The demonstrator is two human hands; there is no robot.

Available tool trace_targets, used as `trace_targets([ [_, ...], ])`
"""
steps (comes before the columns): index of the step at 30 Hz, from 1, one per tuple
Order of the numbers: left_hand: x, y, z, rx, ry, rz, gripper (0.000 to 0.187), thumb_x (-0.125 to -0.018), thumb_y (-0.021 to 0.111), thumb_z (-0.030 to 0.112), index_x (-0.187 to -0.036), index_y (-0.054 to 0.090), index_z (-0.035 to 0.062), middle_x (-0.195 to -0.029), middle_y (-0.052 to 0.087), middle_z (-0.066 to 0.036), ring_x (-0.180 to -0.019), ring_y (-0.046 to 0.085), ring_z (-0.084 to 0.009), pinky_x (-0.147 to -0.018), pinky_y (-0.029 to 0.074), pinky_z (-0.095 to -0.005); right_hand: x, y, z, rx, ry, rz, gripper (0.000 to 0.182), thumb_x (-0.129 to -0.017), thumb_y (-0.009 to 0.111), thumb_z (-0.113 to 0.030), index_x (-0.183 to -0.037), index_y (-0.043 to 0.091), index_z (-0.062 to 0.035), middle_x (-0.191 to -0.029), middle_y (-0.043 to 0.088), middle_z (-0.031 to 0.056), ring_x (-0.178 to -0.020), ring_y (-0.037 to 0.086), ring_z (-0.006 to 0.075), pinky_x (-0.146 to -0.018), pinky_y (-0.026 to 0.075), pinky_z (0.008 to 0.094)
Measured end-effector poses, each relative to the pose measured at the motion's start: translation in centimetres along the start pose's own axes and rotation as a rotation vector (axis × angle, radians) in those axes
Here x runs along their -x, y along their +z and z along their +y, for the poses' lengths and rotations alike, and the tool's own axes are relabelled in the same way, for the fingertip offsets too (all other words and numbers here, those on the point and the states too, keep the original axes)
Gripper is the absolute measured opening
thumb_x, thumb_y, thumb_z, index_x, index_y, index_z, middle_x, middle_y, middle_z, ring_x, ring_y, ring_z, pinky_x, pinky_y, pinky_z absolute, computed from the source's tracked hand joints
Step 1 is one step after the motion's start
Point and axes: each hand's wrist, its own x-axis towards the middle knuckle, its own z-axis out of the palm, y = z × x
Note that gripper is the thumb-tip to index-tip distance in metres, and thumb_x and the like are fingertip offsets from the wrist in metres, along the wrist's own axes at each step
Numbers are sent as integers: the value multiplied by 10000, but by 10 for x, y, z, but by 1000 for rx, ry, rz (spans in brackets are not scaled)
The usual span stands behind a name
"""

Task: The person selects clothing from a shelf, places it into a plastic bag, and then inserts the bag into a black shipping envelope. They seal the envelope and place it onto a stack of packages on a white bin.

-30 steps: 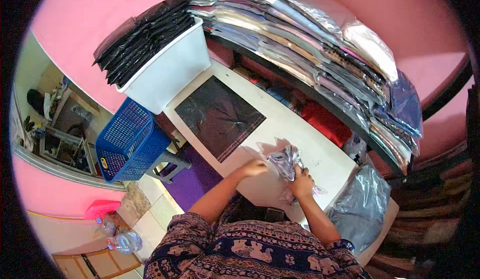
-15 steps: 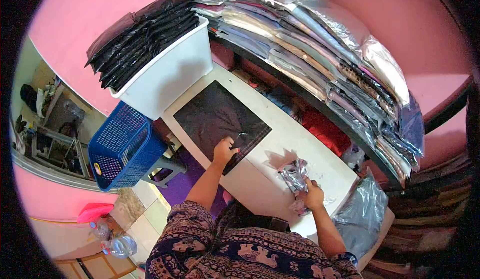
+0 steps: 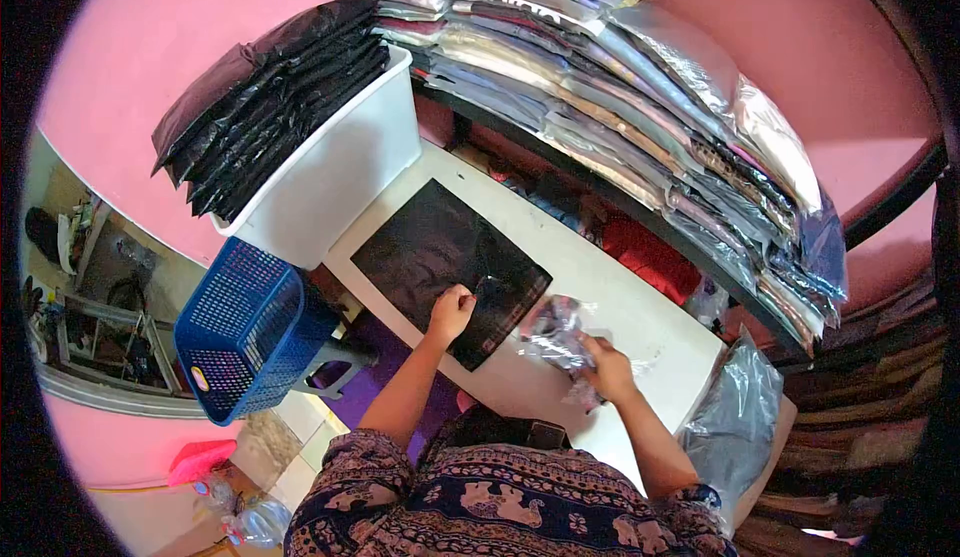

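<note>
A black plastic bag [image 3: 440,247] lies flat on the white table [image 3: 640,362]. My left hand [image 3: 453,312] rests over the bag's near part, its fingers curled together; whatever they may pinch is too small to make out. In my right hand [image 3: 606,367] is a crumpled clear plastic packet [image 3: 560,337] with something dark and pinkish inside. The packet hangs just over the table beside the bag's right edge, and its outline is slightly blurred.
Black packages [image 3: 270,97] fill a white bin [image 3: 335,162] at the back left. A blue basket [image 3: 245,322] stands below it. Bagged garments are stacked on a shelf [image 3: 600,107] behind the table. A grey plastic package [image 3: 735,422] lies at the right.
My right hand has moved left with the clear packet, closer to the black bag. My left hand stays over the bag, its fingers now more tightly curled.
</note>
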Motion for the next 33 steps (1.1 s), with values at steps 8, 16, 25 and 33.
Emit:
trace_targets([
  [8, -3, -60, 27, 138, 124, -164, 155, -889, 565, 160, -958, 542, 23, -785, 579, -118, -702, 553, -206, -674, 440, -328, -69, 57, -69, 92, -178, -172, 663, -725, 637, -157, -1341, 407, -242, -1069, 582, 192, -888, 615, 382, -763, 508, 445],
  [16, -6, -87, 50, -15, 333, -81, 202, -919, 471, 124, -1046, 555, -8, -961, 596, -195, -883, 585, -367, -774, 459, -414, -102, 58, -101, 159, -52, -270, 605, -753, 638, -244, -1316, 428, -170, -1014, 613, 194, -881, 624, 371, -737, 512, 457],
  [25, -10, -65, 100, -92, 491, -176, 217, -895, 468, 89, -1081, 549, 12, -970, 561, -200, -867, 564, -398, -753, 468, -431, -129, 52, -145, 96, 111, -218, 281, -740, 609, -186, -967, 645, -25, -957, 660, 189, -876, 656, 334, -755, 530, 428],
  [33, 8, -92, 86, -67, 475, -241, 229, -889, 501, 112, -1100, 566, 51, -903, 529, -170, -815, 555, -368, -724, 463, -413, -155, 79, -150, -19, 171, -22, 313, -797, 548, -339, -918, 680, -82, -998, 656, 152, -946, 622, 337, -820, 489, 425],
])
